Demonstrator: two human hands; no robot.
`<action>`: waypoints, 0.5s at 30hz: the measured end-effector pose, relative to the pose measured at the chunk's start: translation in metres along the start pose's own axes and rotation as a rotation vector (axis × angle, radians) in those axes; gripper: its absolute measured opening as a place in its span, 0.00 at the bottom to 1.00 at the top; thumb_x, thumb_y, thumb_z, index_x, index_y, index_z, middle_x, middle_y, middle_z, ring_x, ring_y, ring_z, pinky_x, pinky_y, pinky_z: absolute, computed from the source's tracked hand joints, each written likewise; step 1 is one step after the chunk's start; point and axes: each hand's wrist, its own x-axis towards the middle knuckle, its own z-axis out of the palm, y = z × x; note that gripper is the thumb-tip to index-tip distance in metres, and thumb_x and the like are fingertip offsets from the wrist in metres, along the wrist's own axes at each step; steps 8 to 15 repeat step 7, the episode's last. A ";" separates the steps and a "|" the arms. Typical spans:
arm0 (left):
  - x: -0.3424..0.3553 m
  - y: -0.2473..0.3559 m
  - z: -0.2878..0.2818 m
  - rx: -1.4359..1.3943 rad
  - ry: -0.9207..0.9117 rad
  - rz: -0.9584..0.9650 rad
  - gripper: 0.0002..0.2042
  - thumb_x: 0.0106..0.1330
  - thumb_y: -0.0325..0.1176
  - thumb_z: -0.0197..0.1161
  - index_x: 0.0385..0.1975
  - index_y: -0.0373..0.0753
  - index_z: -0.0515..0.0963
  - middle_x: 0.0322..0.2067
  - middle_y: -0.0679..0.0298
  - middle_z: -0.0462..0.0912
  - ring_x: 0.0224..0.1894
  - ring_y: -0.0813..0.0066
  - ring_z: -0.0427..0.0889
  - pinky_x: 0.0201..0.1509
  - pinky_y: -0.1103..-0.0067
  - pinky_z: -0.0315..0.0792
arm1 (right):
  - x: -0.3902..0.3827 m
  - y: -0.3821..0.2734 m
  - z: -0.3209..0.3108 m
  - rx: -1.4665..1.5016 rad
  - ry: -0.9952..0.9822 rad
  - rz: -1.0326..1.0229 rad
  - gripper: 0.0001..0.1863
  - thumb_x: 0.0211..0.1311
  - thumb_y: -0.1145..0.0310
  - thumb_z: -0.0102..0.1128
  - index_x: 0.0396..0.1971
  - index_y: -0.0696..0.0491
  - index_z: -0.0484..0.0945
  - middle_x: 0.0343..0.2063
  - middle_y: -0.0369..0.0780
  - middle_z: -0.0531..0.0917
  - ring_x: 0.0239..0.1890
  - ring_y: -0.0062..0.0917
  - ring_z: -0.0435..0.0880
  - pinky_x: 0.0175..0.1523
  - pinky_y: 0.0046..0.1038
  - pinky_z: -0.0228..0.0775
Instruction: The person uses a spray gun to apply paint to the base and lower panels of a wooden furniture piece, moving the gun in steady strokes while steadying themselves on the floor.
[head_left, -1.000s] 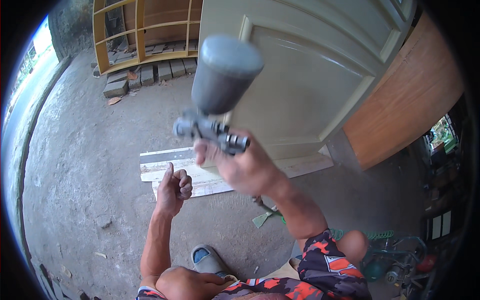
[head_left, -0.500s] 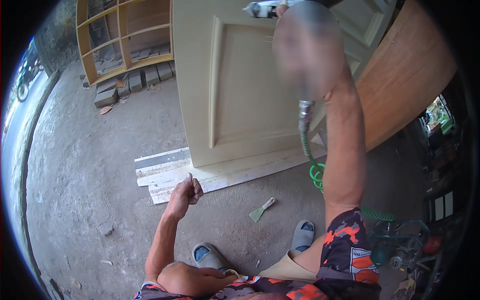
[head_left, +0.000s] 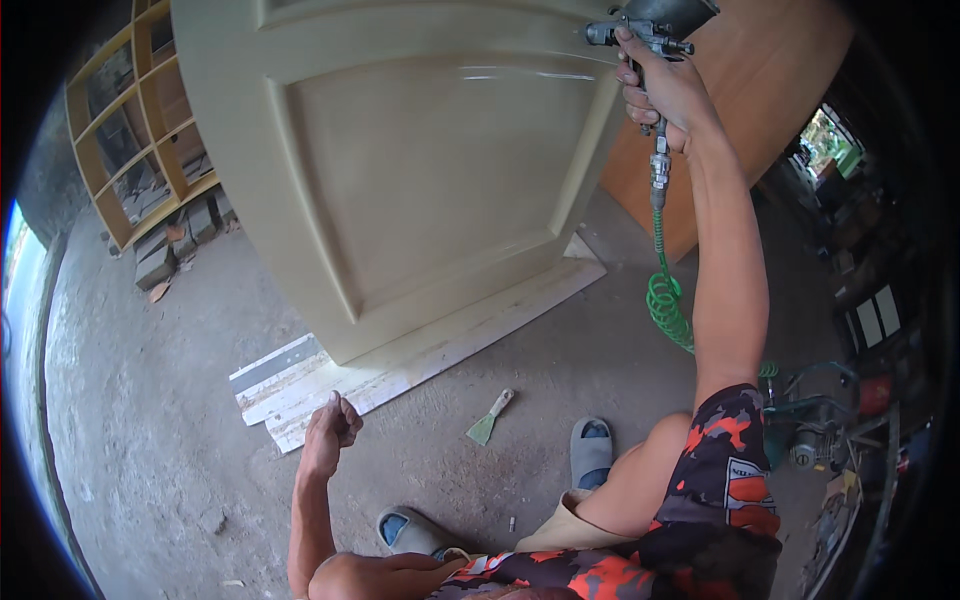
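A metal spray gun (head_left: 650, 42) is gripped in my right hand (head_left: 672, 98), high up at the right edge of a beige panelled door (head_left: 430, 190). A dark cup sits on top of the gun, and a coiled green air hose (head_left: 667, 310) runs down from its handle. The door stands tilted on white boards (head_left: 400, 378), with wet-looking shine along its panel. Low on the left, my left hand (head_left: 331, 432) is curled with the thumb up, in front of the boards. Nothing shows in its fingers, though the palm side is hidden.
A putty knife (head_left: 490, 418) lies on the concrete floor near my sandalled feet. Behind the door leans a brown wooden panel (head_left: 740, 110). At the far left a wooden frame shelf (head_left: 150, 140) rests on grey blocks (head_left: 160, 262). An air compressor (head_left: 808, 445) stands at the right.
My right hand has swung the spray gun rightward, from over the door panel to its right edge. The view has shifted. My left hand stays curled.
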 end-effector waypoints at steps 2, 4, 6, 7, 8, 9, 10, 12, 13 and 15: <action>0.003 -0.003 0.003 0.032 0.008 -0.013 0.28 0.91 0.60 0.45 0.31 0.47 0.75 0.24 0.70 0.77 0.23 0.84 0.63 0.28 0.81 0.57 | 0.010 0.008 -0.027 -0.040 0.033 0.012 0.21 0.82 0.49 0.70 0.41 0.51 0.75 0.25 0.29 0.72 0.17 0.09 0.61 0.20 0.19 0.53; 0.004 -0.004 0.001 0.043 0.015 -0.017 0.28 0.91 0.60 0.45 0.31 0.47 0.74 0.24 0.69 0.76 0.22 0.83 0.61 0.27 0.81 0.55 | 0.021 0.021 -0.047 -0.020 0.062 0.073 0.21 0.83 0.49 0.69 0.42 0.51 0.75 0.24 0.28 0.71 0.17 0.09 0.61 0.20 0.19 0.53; 0.006 -0.003 0.007 0.054 0.037 -0.053 0.28 0.91 0.61 0.45 0.31 0.47 0.74 0.25 0.69 0.78 0.23 0.83 0.63 0.27 0.81 0.56 | 0.029 0.025 -0.069 -0.067 0.092 0.074 0.20 0.83 0.49 0.69 0.42 0.51 0.75 0.25 0.28 0.71 0.17 0.09 0.61 0.20 0.19 0.53; 0.009 -0.004 0.003 0.046 0.013 -0.064 0.28 0.90 0.62 0.45 0.32 0.47 0.74 0.26 0.69 0.78 0.24 0.83 0.64 0.28 0.81 0.58 | 0.032 0.027 -0.075 -0.092 0.104 0.076 0.20 0.84 0.50 0.68 0.42 0.51 0.74 0.25 0.29 0.71 0.18 0.09 0.62 0.20 0.19 0.53; 0.009 -0.004 0.003 0.046 0.013 -0.064 0.28 0.90 0.62 0.45 0.32 0.47 0.74 0.26 0.69 0.78 0.24 0.83 0.64 0.28 0.81 0.58 | 0.032 0.027 -0.075 -0.092 0.104 0.076 0.20 0.84 0.50 0.68 0.42 0.51 0.74 0.25 0.29 0.71 0.18 0.09 0.62 0.20 0.19 0.53; 0.009 -0.004 0.003 0.046 0.013 -0.064 0.28 0.90 0.62 0.45 0.32 0.47 0.74 0.26 0.69 0.78 0.24 0.83 0.64 0.28 0.81 0.58 | 0.032 0.027 -0.075 -0.092 0.104 0.076 0.20 0.84 0.50 0.68 0.42 0.51 0.74 0.25 0.29 0.71 0.18 0.09 0.62 0.20 0.19 0.53; 0.009 -0.004 0.003 0.046 0.013 -0.064 0.28 0.90 0.62 0.45 0.32 0.47 0.74 0.26 0.69 0.78 0.24 0.83 0.64 0.28 0.81 0.58 | 0.032 0.027 -0.075 -0.092 0.104 0.076 0.20 0.84 0.50 0.68 0.42 0.51 0.74 0.25 0.29 0.71 0.18 0.09 0.62 0.20 0.19 0.53; 0.009 -0.004 0.003 0.046 0.013 -0.064 0.28 0.90 0.62 0.45 0.32 0.47 0.74 0.26 0.69 0.78 0.24 0.83 0.64 0.28 0.81 0.58 | 0.032 0.027 -0.075 -0.092 0.104 0.076 0.20 0.84 0.50 0.68 0.42 0.51 0.74 0.25 0.29 0.71 0.18 0.09 0.62 0.20 0.19 0.53; 0.009 -0.004 0.003 0.046 0.013 -0.064 0.28 0.90 0.62 0.45 0.32 0.47 0.74 0.26 0.69 0.78 0.24 0.83 0.64 0.28 0.81 0.58 | 0.032 0.027 -0.075 -0.092 0.104 0.076 0.20 0.84 0.50 0.68 0.42 0.51 0.74 0.25 0.29 0.71 0.18 0.09 0.62 0.20 0.19 0.53; 0.009 -0.004 0.003 0.046 0.013 -0.064 0.28 0.90 0.62 0.45 0.32 0.47 0.74 0.26 0.69 0.78 0.24 0.83 0.64 0.28 0.81 0.58 | 0.032 0.027 -0.075 -0.092 0.104 0.076 0.20 0.84 0.50 0.68 0.42 0.51 0.74 0.25 0.29 0.71 0.18 0.09 0.62 0.20 0.19 0.53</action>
